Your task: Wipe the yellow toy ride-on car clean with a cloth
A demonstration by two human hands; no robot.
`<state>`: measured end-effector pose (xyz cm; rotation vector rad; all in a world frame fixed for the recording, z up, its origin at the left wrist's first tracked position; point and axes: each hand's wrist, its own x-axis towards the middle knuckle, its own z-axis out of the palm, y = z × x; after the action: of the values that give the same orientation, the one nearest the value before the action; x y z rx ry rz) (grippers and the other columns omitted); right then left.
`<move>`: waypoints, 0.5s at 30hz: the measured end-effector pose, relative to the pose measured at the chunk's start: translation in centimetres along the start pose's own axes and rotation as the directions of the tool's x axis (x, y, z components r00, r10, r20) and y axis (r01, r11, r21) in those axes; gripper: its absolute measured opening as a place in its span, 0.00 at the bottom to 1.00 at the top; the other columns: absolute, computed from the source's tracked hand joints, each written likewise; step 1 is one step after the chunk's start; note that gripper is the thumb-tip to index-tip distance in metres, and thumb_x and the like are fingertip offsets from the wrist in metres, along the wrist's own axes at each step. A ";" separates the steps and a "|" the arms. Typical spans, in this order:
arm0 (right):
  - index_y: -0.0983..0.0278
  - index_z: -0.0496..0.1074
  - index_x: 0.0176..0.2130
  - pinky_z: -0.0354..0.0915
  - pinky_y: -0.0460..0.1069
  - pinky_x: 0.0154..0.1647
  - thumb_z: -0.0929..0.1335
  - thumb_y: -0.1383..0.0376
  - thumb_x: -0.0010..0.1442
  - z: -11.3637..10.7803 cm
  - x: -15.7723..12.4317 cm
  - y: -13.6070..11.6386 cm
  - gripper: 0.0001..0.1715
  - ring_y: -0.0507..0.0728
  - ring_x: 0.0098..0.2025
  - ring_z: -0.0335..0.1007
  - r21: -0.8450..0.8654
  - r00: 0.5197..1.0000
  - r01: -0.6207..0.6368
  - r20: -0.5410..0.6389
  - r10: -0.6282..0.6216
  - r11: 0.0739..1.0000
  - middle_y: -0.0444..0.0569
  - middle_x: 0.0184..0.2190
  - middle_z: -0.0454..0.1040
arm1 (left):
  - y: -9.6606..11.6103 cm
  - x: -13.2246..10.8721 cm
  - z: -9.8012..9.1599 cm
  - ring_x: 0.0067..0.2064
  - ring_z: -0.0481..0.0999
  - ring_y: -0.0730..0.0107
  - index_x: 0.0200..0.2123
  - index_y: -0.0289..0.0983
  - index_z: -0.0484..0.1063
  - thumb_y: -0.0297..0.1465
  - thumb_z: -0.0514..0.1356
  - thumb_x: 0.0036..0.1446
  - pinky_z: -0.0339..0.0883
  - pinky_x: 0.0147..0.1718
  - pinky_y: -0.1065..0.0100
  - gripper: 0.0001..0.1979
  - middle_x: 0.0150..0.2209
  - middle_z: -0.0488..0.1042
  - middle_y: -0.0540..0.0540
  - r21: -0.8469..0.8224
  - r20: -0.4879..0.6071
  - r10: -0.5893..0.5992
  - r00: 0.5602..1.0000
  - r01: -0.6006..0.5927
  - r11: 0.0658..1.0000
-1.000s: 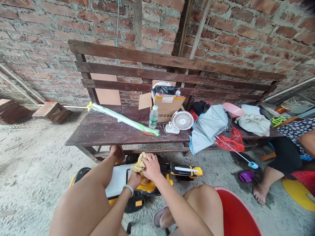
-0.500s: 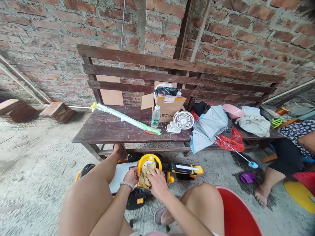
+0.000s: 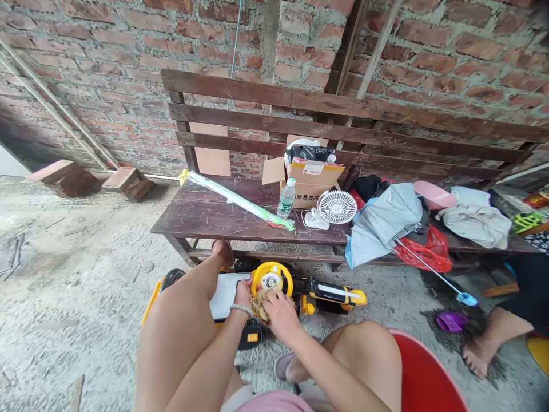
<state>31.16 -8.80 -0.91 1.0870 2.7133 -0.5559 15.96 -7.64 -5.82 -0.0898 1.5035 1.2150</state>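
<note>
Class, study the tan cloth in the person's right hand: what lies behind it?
The tan cloth in the right hand overlaps the lower part of the yellow steering wheel, whose upper rim and centre show. Whatever the cloth and hand cover cannot be seen.

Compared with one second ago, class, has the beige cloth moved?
Yes: judged against the wooden bench, the beige cloth has shifted away from the bench's front edge, toward the wearer's body.

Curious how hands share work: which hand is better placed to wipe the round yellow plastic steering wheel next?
Probably the right hand: it holds the crumpled tan cloth at the steering wheel. The left hand sits left of the cloth, its grip unclear.
</note>
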 end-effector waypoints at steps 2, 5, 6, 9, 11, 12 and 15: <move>0.59 0.79 0.53 0.66 0.60 0.56 0.64 0.69 0.68 0.0 -1.7 1.6 0.19 0.67 0.59 0.67 -0.034 0.999 -0.030 0.014 0.030 0.999 0.55 0.56 0.77 | -0.4 0.4 0.3 0.23 0.72 0.68 0.38 0.38 0.70 0.34 0.51 0.68 0.71 0.29 0.68 0.11 0.20 0.67 0.53 0.032 -0.004 0.004 1.000 -0.004 0.999; 0.59 0.80 0.51 0.65 0.60 0.55 0.65 0.72 0.64 -1.6 -2.1 3.1 0.20 0.68 0.58 0.67 -0.074 0.995 -0.095 0.022 0.097 0.993 0.56 0.56 0.76 | -1.3 0.7 0.5 0.21 0.69 0.72 0.42 0.37 0.70 0.31 0.53 0.69 0.68 0.29 0.71 0.07 0.20 0.65 0.57 0.117 -0.028 0.056 0.998 -0.053 0.992; 0.59 0.80 0.52 0.65 0.60 0.56 0.65 0.72 0.64 -2.3 -1.6 3.3 0.21 0.68 0.59 0.67 -0.076 0.994 -0.110 -0.003 0.110 0.991 0.57 0.58 0.76 | -1.6 0.7 0.5 0.22 0.70 0.71 0.44 0.37 0.71 0.31 0.54 0.69 0.68 0.29 0.70 0.07 0.21 0.66 0.57 0.151 -0.039 0.082 0.996 -0.075 0.986; 0.58 0.77 0.60 0.62 0.61 0.62 0.67 0.70 0.64 -4.3 0.9 3.0 0.27 0.68 0.64 0.62 -0.035 0.982 -0.116 -0.156 0.109 0.993 0.56 0.65 0.72 | -2.0 0.6 0.1 0.31 0.78 0.66 0.45 0.38 0.72 0.31 0.59 0.67 0.71 0.36 0.67 0.06 0.27 0.74 0.52 0.262 -0.049 0.172 0.984 -0.153 0.953; 0.56 0.72 0.66 0.59 0.61 0.66 0.68 0.68 0.64 -4.8 3.1 2.5 0.32 0.68 0.69 0.57 -0.004 0.976 -0.068 -0.206 0.066 0.998 0.54 0.70 0.67 | -2.0 0.5 -0.3 0.41 0.82 0.61 0.45 0.37 0.73 0.29 0.62 0.64 0.73 0.43 0.66 0.07 0.35 0.80 0.46 0.328 -0.032 0.237 0.971 -0.214 0.920; 0.55 0.71 0.67 0.58 0.61 0.67 0.68 0.67 0.65 -4.8 4.2 2.2 0.33 0.68 0.71 0.54 0.008 0.981 -0.030 -0.191 0.031 1.000 0.53 0.72 0.64 | -2.0 0.5 -0.5 0.46 0.82 0.60 0.46 0.37 0.73 0.27 0.63 0.62 0.73 0.47 0.66 0.09 0.39 0.82 0.44 0.356 -0.017 0.264 0.964 -0.240 0.903; 0.53 0.72 0.67 0.57 0.61 0.68 0.68 0.66 0.66 -4.2 7.1 2.2 0.32 0.66 0.72 0.52 0.037 0.994 0.064 -0.086 -0.061 0.997 0.49 0.74 0.63 | -1.7 0.5 -0.7 0.51 0.82 0.57 0.48 0.37 0.74 0.26 0.65 0.59 0.73 0.50 0.65 0.13 0.44 0.84 0.40 0.428 0.016 0.306 0.952 -0.283 0.858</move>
<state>27.52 -1.15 0.24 1.0612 2.8298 -0.5889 16.38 -8.69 -7.43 0.4210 1.8462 1.0943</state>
